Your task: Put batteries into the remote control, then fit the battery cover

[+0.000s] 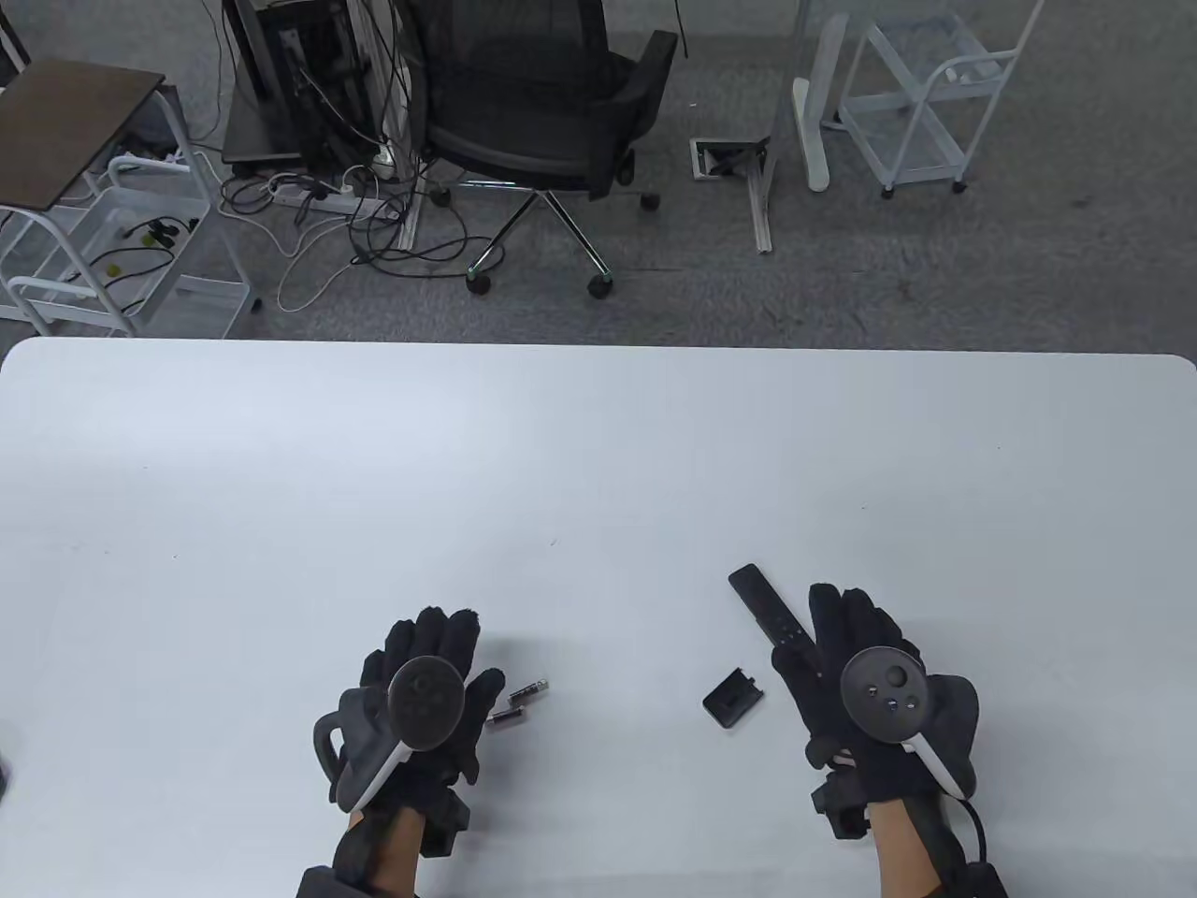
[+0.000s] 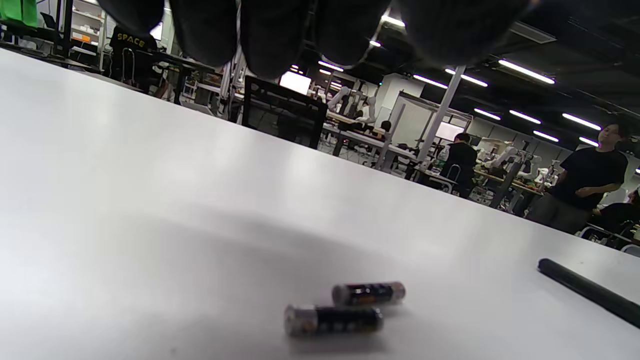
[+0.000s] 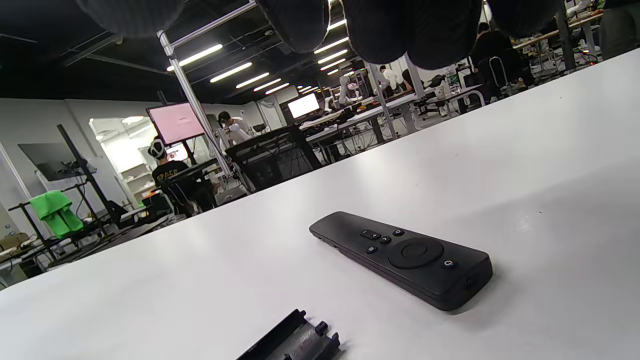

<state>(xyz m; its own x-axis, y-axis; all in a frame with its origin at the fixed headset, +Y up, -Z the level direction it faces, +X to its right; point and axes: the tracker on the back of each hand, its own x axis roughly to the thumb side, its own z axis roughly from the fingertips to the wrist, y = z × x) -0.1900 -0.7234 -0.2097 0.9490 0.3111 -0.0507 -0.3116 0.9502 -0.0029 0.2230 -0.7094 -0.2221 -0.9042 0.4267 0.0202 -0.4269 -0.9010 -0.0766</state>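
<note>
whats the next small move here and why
Probably the right hand should lower onto the remote control, grip it and turn it over. It lies buttons-up on the table, so the battery bay faces down. Both batteries and the battery cover lie loose, and neither hand holds anything; the left hand hovers by the batteries.

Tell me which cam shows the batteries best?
Left wrist view: both batteries lie close up on the table, side by side, nothing covering them. In the table view they are small beside the left hand. The right wrist view misses them.
</note>
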